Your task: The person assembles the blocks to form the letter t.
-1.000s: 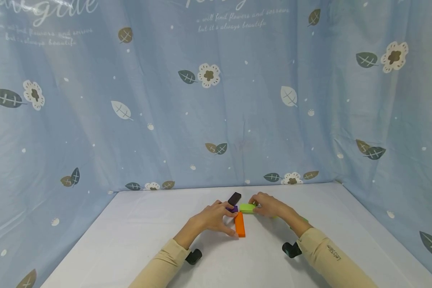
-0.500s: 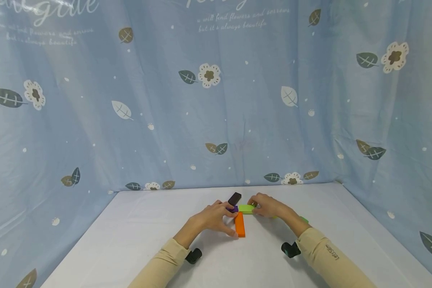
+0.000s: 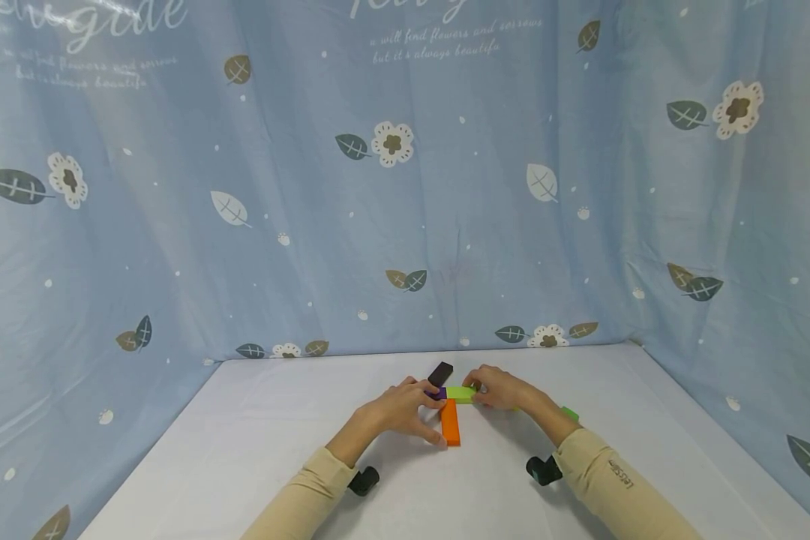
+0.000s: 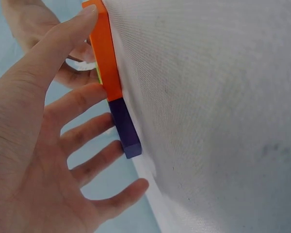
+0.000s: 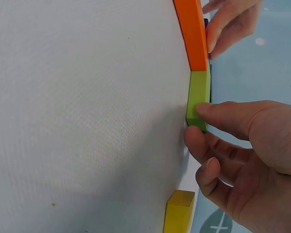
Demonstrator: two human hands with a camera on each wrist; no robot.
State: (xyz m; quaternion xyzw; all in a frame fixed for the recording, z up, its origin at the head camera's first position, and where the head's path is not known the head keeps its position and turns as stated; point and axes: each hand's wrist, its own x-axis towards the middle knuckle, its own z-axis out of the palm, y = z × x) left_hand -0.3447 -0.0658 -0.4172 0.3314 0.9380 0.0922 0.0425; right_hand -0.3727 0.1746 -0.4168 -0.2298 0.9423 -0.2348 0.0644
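Near the middle of the white table, my left hand (image 3: 401,409) spreads its fingers along an orange block (image 3: 450,424) and a purple block (image 3: 439,393). In the left wrist view its thumb touches one end of the orange block; the index fingertip is by the other end, and two more fingertips touch the purple block (image 4: 125,126). My right hand (image 3: 502,386) pinches the outer end of a light green block (image 3: 459,394) between thumb and index finger. That block lies flat, its inner end against the orange block in the right wrist view.
A black block (image 3: 440,373) lies slantwise just behind the purple one. To the right lie a yellow block (image 5: 178,213) and a green block (image 3: 570,413), the latter partly behind the right forearm. A patterned blue curtain (image 3: 405,225) hangs around the table.
My right hand has slid the light green block slightly left, closing the small gap to the purple block. My left hand and the orange block look unmoved.
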